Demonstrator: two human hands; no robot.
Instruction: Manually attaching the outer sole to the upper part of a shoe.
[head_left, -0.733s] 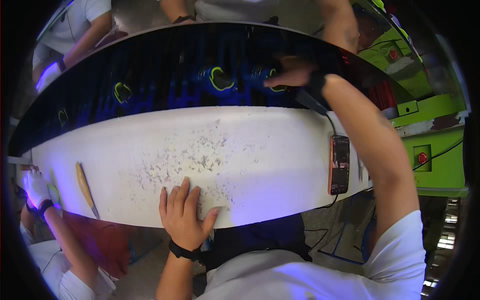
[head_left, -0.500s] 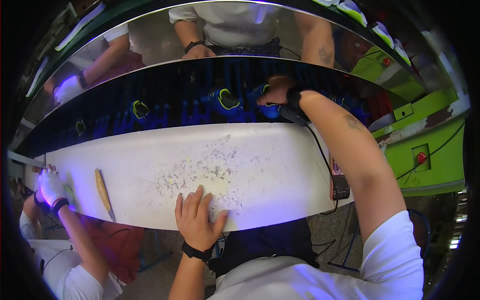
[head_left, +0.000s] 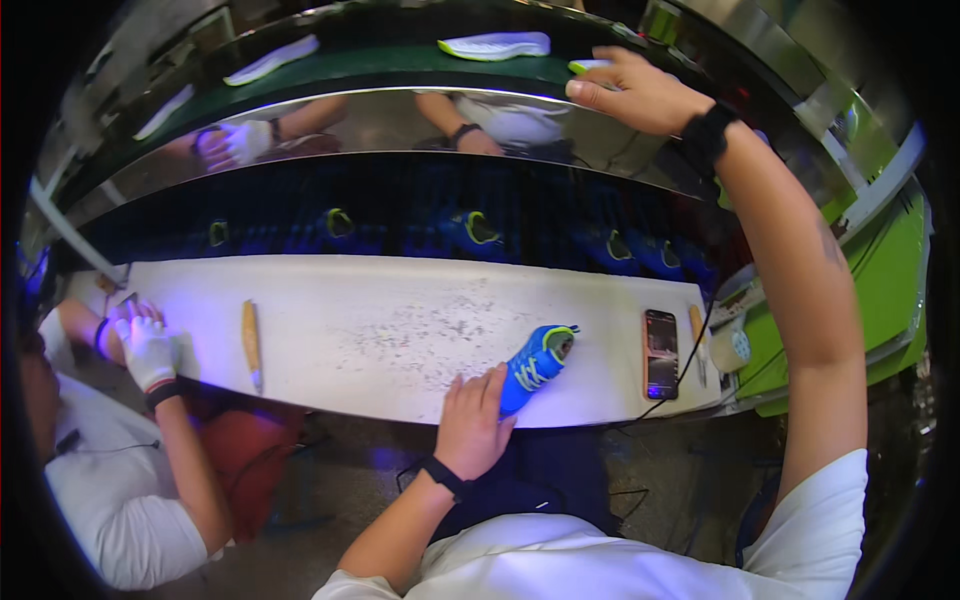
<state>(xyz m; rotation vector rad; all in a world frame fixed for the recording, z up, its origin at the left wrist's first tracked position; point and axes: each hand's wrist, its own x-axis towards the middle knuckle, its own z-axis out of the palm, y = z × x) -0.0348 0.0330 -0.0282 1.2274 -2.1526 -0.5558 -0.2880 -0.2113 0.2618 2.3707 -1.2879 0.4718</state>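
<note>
Fingers of our left hand [head_left: 472, 420] close on the heel end of a small blue-and-lime sneaker [head_left: 532, 367] lying on the white workbench [head_left: 350, 320], beside a smartphone [head_left: 661, 353]. Our right hand [head_left: 635, 92], fingers loosely spread, touches a pale shoe sole [head_left: 590, 66] on the upper conveyor [head_left: 380, 65].

On the desk [head_left: 330, 330] lie one blue shoe [head_left: 535, 367], one phone [head_left: 660, 353] and one wooden-handled tool [head_left: 251, 343].
</note>
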